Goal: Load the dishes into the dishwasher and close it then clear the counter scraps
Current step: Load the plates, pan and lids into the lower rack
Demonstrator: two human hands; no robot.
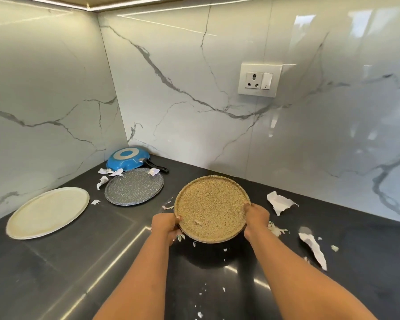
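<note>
A speckled tan plate is tilted up above the dark counter, its face toward me. My left hand grips its left rim and my right hand grips its right rim. A small scrap lies on the plate's face near the bottom. Further left, a grey speckled plate and a large cream plate lie flat on the counter. A blue frying pan rests upside down in the back corner. Torn paper scraps lie scattered about.
Marble walls meet in a corner behind the pan. A wall socket sits on the right-hand wall. More paper scraps lie at the right and small bits dot the counter near my arms. The dishwasher is out of view.
</note>
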